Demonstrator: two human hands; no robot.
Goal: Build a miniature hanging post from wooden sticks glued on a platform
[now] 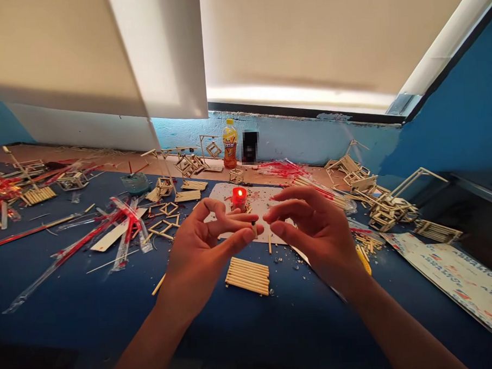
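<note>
My left hand (pixel 206 246) is closed in a pinch on a short wooden stick (pixel 255 229) with a dark upper end. My right hand (pixel 313 225) hovers just to the right of it, its fingers curved and apart, with nothing seen between them. Behind the hands burns a red candle (pixel 239 198) on a pale board (pixel 219 192) strewn with dark crumbs. A flat raft of wooden sticks (pixel 248 277) lies on the blue table below the hands. One loose stick (pixel 270 244) rests at the board's near edge.
Red-and-clear plastic wrappers (pixel 127 225) and stick frames (pixel 164 226) cover the left side. A drink bottle (pixel 229 144) stands at the back wall. Stick cube models (pixel 388 213) and printed sheets (pixel 458 278) lie on the right.
</note>
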